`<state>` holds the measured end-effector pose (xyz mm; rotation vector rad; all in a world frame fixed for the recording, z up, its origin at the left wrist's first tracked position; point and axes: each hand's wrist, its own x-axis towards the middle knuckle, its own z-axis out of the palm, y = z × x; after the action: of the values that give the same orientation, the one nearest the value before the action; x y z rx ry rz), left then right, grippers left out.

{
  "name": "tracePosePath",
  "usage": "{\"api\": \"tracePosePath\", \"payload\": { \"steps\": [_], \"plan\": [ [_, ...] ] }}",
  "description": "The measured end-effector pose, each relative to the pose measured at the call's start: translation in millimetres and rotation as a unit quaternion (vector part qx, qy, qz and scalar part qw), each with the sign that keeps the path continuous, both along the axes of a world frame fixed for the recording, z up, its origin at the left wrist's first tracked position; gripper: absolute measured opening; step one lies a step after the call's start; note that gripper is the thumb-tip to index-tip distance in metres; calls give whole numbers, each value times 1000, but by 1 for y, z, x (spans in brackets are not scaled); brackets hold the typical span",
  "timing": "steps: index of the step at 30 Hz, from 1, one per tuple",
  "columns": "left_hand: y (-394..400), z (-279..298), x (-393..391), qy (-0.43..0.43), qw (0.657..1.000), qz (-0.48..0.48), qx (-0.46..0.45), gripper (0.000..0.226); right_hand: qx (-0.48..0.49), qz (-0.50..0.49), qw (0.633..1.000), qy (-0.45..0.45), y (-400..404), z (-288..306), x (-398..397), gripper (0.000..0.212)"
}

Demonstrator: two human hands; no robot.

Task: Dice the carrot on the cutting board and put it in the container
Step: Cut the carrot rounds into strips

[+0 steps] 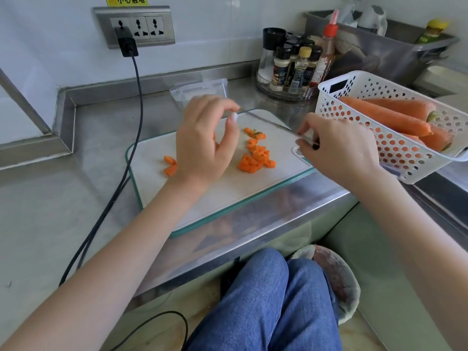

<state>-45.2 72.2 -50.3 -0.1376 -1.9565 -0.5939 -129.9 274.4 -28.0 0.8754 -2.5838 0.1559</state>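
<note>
A white cutting board (202, 198) with a teal rim lies on the steel counter. Diced carrot (255, 158) is heaped near its middle, and two more pieces (170, 165) lie to the left. My right hand (339, 150) grips the handle of a knife (273, 124) at the board's right end. The thin blade runs left across the board's far edge. My left hand (202, 143) hovers over the board with relaxed fingers, its thumb and forefinger at the blade's tip. A clear plastic container (200, 88) stands behind the board, partly hidden by my left hand.
A white perforated basket (374, 138) of whole carrots sits right of the board. A round rack of spice bottles (291, 69) and a steel tub (379, 46) stand at the back. A black cable (126, 153) trails down from the wall socket on the left. A bin (336, 279) stands by my knees.
</note>
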Motion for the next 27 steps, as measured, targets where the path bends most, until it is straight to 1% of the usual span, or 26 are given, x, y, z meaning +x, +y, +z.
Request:
{"api": "tracePosePath", "payload": {
  "steps": [2, 4, 6, 8, 10, 11, 12, 14, 15, 16, 17, 18, 19, 20, 21, 22, 23, 25, 27],
  "plan": [
    [0, 3, -5, -44, 992, -65, -102, 29, 49, 4, 998, 46, 0, -6, 4, 13],
    [2, -1, -9, -124, 970, -124, -169, 30, 61, 11, 996, 65, 0, -12, 8, 13],
    [5, -6, -11, -198, 952, -140, -188, 33, 51, 19, 996, 66, 1, -17, 11, 15],
    [8, -9, -14, -249, 941, -132, -185, 41, 37, 24, 997, 65, 1, -20, 12, 18],
    [9, -5, -19, -263, 939, -116, -188, 48, 26, 23, 997, 66, 2, -23, 11, 19],
    [7, -3, -21, -248, 946, -99, -186, 48, 23, 18, 997, 69, 3, -25, 9, 17],
    [5, -1, -22, -213, 960, -75, -167, 45, 20, 8, 998, 66, 4, -26, 7, 13],
    [1, -3, -18, -124, 990, -20, -68, 34, -16, -14, 999, 35, 8, -23, 1, 11],
    [-1, -7, -15, -96, 995, -7, -7, 27, -53, -21, 998, 10, 11, -22, -2, 13],
    [-3, -11, -11, -100, 994, -17, 45, 22, -94, -23, 995, -23, 14, -21, -5, 14],
    [-4, -15, -9, -147, 984, -46, 86, 25, -134, -20, 989, -57, 17, -20, -9, 17],
    [-3, -19, -9, -235, 964, -77, 98, 38, -169, -17, 982, -84, 19, -20, -12, 21],
    [-2, -23, -10, -330, 937, -92, 64, 59, -199, -16, 974, -104, 21, -21, -15, 23],
    [0, -29, -14, -407, 909, -91, 4, 79, -223, -20, 967, -119, 22, -22, -17, 25],
    [4, -32, -18, -458, 884, -81, -47, 91, -241, -24, 962, -129, 23, -23, -19, 25],
    [9, -35, -23, -485, 868, -67, -77, 96, -253, -28, 958, -135, 23, -24, -19, 26],
    [14, -38, -30, -500, 861, -49, -86, 95, -259, -29, 955, -139, 23, -26, -19, 27],
    [27, -43, -43, -508, 855, -3, -100, 88, -267, -30, 952, -148, 24, -28, -19, 28],
    [38, -48, -53, -496, 861, 32, -113, 78, -262, -33, 953, -148, 24, -31, -19, 34]
  ]
}}
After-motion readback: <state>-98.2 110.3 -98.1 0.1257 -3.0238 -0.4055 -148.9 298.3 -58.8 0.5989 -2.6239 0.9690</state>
